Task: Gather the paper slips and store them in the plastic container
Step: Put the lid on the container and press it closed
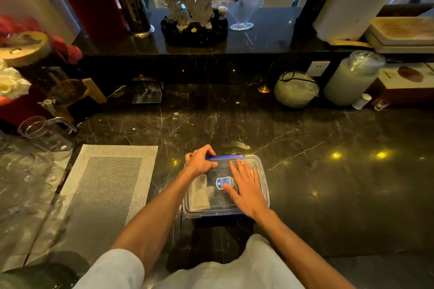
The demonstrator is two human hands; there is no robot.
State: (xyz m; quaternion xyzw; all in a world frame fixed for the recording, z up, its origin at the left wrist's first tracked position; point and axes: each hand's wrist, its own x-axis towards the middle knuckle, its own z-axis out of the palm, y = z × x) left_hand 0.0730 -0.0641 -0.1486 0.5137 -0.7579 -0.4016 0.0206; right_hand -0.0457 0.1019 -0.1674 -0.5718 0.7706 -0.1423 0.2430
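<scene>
Right hand [246, 186] flat on lid [234, 199], fingers [239, 169] spread.

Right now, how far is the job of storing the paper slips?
Nearly finished. Paper slips lie inside the plastic container, and its clear lid is on. The right hand presses flat on the lid; the left hand grips the far-left corner. Only snapping the blue clips appears left.

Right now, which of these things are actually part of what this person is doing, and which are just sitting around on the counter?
Part of the job:
plastic container, lid on
paper slips inside it
left hand at its far corner
right hand flat on the lid

Just lying about:
woven placemat
clear jug
coral ornament
covered bowl
</scene>
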